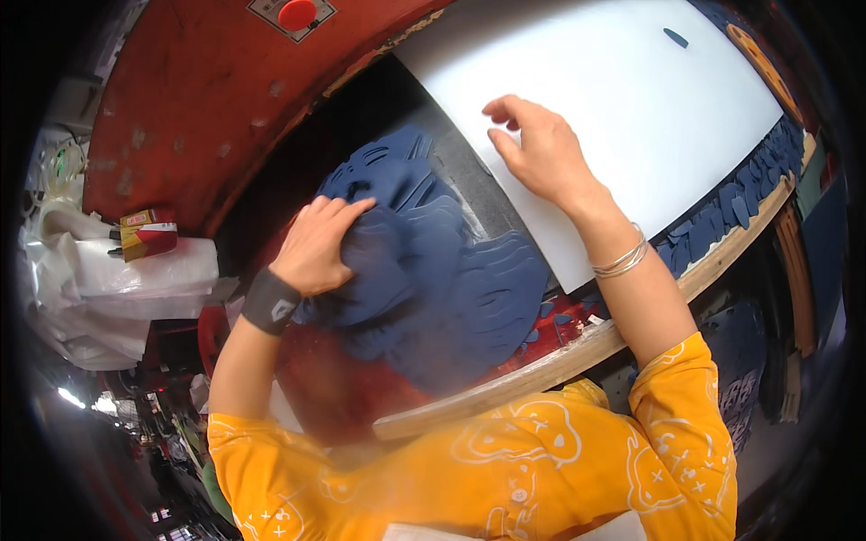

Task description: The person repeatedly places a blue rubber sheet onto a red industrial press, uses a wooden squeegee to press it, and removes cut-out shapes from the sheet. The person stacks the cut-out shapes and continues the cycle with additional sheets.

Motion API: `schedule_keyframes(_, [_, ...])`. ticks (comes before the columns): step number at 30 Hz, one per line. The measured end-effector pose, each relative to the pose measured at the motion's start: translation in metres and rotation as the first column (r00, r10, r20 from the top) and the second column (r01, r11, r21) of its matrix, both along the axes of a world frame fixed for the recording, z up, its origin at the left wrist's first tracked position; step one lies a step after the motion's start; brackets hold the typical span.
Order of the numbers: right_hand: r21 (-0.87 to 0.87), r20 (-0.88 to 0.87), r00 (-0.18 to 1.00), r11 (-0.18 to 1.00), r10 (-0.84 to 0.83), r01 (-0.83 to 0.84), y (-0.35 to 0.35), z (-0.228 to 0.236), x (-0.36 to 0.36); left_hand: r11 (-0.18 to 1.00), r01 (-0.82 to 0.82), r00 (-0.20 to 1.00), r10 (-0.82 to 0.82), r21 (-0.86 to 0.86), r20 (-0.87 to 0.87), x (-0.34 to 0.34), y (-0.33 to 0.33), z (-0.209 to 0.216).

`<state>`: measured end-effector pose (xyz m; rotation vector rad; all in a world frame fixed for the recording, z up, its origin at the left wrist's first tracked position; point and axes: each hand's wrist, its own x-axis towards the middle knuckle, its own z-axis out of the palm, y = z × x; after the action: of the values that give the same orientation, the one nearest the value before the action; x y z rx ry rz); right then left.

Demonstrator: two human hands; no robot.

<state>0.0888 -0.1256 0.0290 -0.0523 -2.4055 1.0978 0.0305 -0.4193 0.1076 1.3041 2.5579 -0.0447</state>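
Note:
My left hand (316, 243) rests on the left edge of a heap of dark blue, flat cut pieces (487, 284). Its fingers and thumb are spread over the pieces, and a black band circles the wrist. The pieces overlap in loose, fanned stacks with curved edges; some show slots. Above the white board (622, 108) hangs my right hand (546, 153), fingers slightly bent and apart, nothing in them. Thin silver bangles sit on that wrist. One small blue scrap (675, 38) lies at the board's far end.
A red machine body (198, 108) with a round red button (296, 14) stands at the far left. Blue offcuts (740, 198) crowd the board's right edge behind a wooden rail (505, 383). Clear plastic wrapping (135, 279) and a small red-and-yellow box (149, 236) lie left.

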Motion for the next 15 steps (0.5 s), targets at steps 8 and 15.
schedule_keyframes(8, [-0.012, -0.072, 0.968, 0.97, 0.24, -0.241, -0.017, 0.019, 0.014, 0.894, -0.038, 0.975, 0.132, 0.447, -0.181, 0.032, -0.075, 0.02])
schedule_keyframes(15, [0.184, -0.238, 0.64, 0.681, 0.73, -0.709, -0.166, 0.046, 0.031, -0.032, -0.304, 0.887, 0.356, 0.952, 0.295, 0.082, -0.168, 0.033])
